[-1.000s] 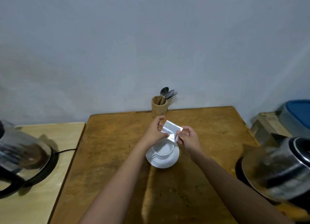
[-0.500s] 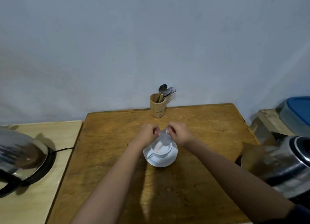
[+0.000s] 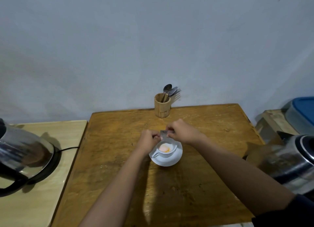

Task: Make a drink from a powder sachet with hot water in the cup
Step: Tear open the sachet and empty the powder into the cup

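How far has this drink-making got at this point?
Done: pale pink-orange powder lies in the cup on its saucer. In hand: left hand and right hand pinch the sachet above it. Left: hot water from a kettle, then probably stirring.

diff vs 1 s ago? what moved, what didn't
Both hands, left hand and right hand, kept hold of the silver sachet and tipped it from flat above the cup to mouth-down over it. Pinkish-orange powder now lies in the cup, which looked empty before. Saucer, utensil holder and both kettles stayed put.
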`<state>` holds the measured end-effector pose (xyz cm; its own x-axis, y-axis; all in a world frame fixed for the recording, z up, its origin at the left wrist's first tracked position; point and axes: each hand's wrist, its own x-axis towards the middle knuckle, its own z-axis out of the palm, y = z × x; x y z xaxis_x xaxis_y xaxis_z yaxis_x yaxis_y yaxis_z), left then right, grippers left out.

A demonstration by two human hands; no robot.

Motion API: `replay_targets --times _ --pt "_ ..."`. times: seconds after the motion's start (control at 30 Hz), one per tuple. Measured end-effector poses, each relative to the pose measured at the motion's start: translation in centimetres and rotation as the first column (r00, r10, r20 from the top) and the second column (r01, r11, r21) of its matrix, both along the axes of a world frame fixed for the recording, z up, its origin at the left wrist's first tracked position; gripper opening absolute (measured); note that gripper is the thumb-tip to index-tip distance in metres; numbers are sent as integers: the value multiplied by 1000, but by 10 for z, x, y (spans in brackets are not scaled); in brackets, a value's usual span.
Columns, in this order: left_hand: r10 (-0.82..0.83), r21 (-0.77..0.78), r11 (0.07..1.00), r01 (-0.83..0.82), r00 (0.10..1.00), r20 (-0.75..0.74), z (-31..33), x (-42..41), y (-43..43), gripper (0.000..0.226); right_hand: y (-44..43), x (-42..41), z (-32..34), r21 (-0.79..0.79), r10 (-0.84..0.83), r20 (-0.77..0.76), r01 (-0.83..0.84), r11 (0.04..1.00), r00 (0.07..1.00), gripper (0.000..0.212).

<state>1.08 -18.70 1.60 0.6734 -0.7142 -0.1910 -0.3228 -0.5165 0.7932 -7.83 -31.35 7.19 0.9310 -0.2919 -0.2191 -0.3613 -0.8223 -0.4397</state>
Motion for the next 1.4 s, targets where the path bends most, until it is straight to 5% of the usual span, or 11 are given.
replay_targets --times 0.43,1.03,1.17,1.4 --pt "7 30 1000 -9 998 60 4 -3 2 15 18 3 3 -166 -42 -45 34 985 998 13" --pt "-15 59 998 12 999 47 15 -6 0 16 17 9 8 -311 -9 -95 -21 950 995 12" --pt "10 35 999 -10 1000 18 14 -2 2 20 14 9 8 -249 -48 -62 31 968 997 17" --pt "43 -66 997 -47 998 -51 16 4 12 13 12 14 -2 77 -298 91 292 953 950 10"
